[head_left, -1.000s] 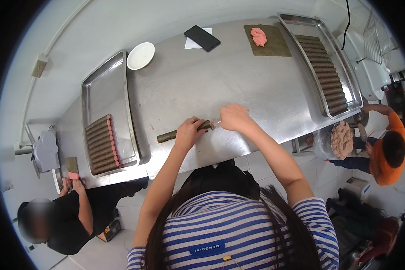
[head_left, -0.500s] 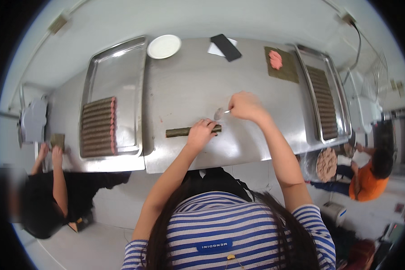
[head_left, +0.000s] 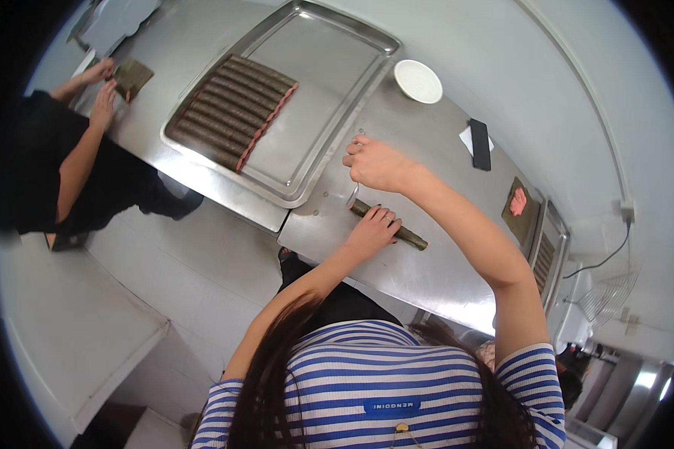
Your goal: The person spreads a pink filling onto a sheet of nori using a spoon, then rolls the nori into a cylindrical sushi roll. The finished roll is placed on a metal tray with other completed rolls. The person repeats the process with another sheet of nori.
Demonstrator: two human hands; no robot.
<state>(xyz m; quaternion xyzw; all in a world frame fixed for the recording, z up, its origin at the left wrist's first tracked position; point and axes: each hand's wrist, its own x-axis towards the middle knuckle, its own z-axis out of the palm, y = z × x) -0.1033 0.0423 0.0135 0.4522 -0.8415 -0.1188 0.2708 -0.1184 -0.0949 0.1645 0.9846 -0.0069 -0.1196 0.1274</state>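
A dark green seaweed roll (head_left: 410, 239) lies slanted on the steel table, with pink filling at its ends. Across its middle, my left hand (head_left: 377, 230) has its fingers curled over it, holding it down. My right hand (head_left: 382, 165) grips a metal spoon (head_left: 353, 196) by the handle, and the bowl points down at the roll's left end. Whether the spoon touches the filling there is hard to tell. Farther right, a flat seaweed sheet (head_left: 514, 224) carries a lump of pink paste (head_left: 517, 202).
A steel tray (head_left: 329, 112) at the left holds several finished rolls (head_left: 240, 108) side by side. Behind stand a white bowl (head_left: 418, 81) and a black phone (head_left: 481, 145) on white paper. Another tray (head_left: 550, 232) is at far right. At far left, a co-worker's hands (head_left: 102, 90) handle a seaweed sheet (head_left: 133, 79).
The view has turned left, so the left tray now sits nearer the middle. My right hand and the spoon have gone from the roll's right end to its left end.
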